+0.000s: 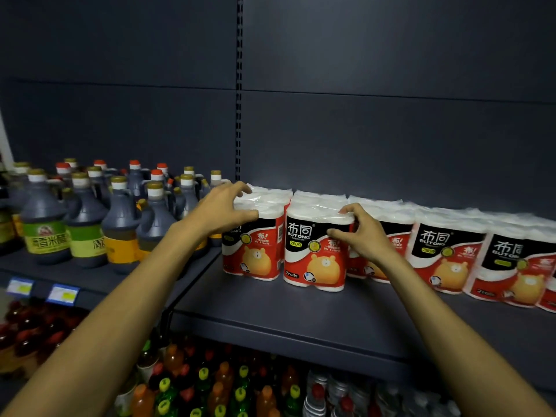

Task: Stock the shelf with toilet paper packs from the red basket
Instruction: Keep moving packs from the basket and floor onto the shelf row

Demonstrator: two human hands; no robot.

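Dark grey shelf (270, 308) is carrying a row of toilet paper packs (445, 260). I'm gripping the leftmost pack (255, 254) by its top corner with my left hand (224, 210), and pinching the second pack (314, 254) at its upper right edge with my right hand (359, 233). Sauce bottles (120, 218) are standing left.

Dark grey back panel (391, 85) behind, split by a slotted upright (239, 85) and a horizontal seam. At left, dark jugs (120, 218) with gold and red caps, green and yellow labels, crowded together. Two blue price tags (61, 294) on the edge below them. Lower down, near, drink bottles (210, 386) in orange, green and red, packed tight. Dim light, brighter near the middle.
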